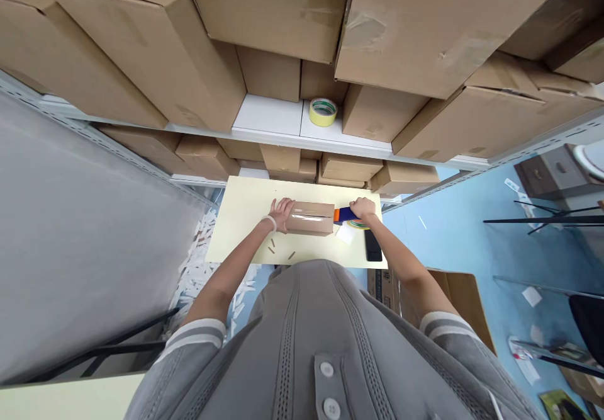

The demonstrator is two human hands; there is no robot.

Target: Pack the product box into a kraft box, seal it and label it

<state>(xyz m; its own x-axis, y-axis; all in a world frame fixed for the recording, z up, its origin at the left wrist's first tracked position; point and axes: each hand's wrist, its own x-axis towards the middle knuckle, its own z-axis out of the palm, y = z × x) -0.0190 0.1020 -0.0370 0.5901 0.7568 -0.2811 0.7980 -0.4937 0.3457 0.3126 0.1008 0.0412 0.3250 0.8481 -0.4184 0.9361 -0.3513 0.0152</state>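
A small brown cardboard box (310,218) lies on a pale yellow table (245,218), with a shiny strip of clear tape along its top. My left hand (282,213) rests flat against the box's left end, fingers apart. My right hand (363,208) grips a blue and orange tape dispenser (343,215) at the box's right end. Under the dispenser shows a green-edged tape roll (359,225).
A black phone (372,245) and a white paper slip (345,233) lie right of the box. A yellow tape roll (323,112) sits on the shelf (268,118) among stacked cartons. White paper strips (198,262) litter the floor at left. An open carton (465,300) stands at right.
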